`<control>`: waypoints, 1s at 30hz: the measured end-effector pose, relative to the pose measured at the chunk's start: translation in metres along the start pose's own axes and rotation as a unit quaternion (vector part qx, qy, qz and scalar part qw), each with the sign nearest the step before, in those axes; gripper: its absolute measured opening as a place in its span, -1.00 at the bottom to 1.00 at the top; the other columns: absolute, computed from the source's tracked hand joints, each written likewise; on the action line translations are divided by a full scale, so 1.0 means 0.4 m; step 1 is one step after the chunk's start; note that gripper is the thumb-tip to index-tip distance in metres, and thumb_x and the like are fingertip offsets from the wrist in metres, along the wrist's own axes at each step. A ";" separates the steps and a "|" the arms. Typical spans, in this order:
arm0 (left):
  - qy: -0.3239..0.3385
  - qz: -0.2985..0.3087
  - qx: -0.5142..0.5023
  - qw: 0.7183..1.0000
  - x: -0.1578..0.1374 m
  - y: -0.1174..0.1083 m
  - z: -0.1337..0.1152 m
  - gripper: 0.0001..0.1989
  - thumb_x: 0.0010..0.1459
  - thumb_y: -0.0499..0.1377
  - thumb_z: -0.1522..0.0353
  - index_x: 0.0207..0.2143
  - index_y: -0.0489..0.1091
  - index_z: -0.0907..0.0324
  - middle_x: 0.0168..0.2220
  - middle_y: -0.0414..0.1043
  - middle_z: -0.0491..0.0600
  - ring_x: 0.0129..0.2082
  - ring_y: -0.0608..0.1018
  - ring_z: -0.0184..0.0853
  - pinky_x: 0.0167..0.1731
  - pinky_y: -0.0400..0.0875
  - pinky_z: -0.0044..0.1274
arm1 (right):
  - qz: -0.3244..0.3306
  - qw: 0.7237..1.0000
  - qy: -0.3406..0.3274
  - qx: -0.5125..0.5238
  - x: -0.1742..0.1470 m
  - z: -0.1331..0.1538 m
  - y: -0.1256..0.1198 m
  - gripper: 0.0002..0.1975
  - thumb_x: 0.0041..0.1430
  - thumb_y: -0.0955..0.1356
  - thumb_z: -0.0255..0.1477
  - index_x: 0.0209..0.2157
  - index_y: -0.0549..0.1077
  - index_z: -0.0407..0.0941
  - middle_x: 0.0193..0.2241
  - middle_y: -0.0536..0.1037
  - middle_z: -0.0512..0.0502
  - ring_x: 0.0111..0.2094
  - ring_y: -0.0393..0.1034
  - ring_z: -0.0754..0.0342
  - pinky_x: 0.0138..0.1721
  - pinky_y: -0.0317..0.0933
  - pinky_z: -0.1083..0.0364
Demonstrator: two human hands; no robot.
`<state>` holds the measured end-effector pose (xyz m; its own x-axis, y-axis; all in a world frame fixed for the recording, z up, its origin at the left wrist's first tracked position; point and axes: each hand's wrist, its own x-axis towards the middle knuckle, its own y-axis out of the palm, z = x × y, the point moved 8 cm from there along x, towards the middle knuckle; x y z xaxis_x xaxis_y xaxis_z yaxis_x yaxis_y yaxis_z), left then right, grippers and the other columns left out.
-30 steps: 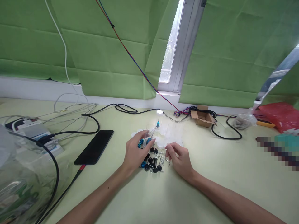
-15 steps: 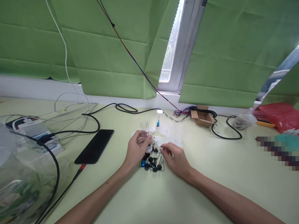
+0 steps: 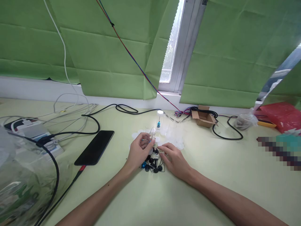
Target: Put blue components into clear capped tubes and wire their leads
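My left hand (image 3: 140,148) is curled with thumb and fingers closed round a small clear container, mostly hidden by the fingers. Thin bent metal pieces stick up above its thumb. Across from it, my right hand (image 3: 173,158) has its thumb and forefinger together at the edge of the pile; whatever lies between them is too small to name. Between the hands lies a heap of black-headed screws (image 3: 155,170) and bent metal keys, with one shiny blue knob-like part (image 3: 143,164). Just behind stands a clear tube with a white cap (image 3: 160,112), holding a blue-hubbed needle (image 3: 158,124).
Clear and white plastic containers (image 3: 175,139) lie behind the hands. A black phone (image 3: 94,147) with a plugged cable sits left, near a power strip (image 3: 47,138) and a clear plastic bag (image 3: 25,188). An open cardboard box (image 3: 204,119) and a red bag (image 3: 282,116) are at right.
My right hand has shifted slightly left, its fingertips closer to my left hand. The container in my left hand appears turned or lowered, and the view has moved a little.
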<state>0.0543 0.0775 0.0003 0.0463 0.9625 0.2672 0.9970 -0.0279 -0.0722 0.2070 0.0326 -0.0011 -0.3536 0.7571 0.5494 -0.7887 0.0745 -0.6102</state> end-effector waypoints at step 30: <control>0.010 -0.008 -0.003 1.000 0.003 -0.007 0.009 -0.77 0.10 0.29 0.26 -0.23 0.38 0.14 -0.26 0.45 -0.04 -0.18 0.58 -0.27 -0.11 0.50 -0.44 | 0.041 0.998 -0.024 -0.030 0.002 0.016 0.010 -0.86 0.29 0.30 -0.57 -0.22 0.46 -0.09 -0.23 0.43 -0.16 -0.18 0.32 -0.02 -0.18 0.34 0.01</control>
<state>0.0514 0.0796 -0.0024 0.0315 0.9573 0.2874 0.9980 -0.0143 -0.0617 0.2002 0.0293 0.0007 -0.4399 0.7309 0.5218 -0.7252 0.0536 -0.6865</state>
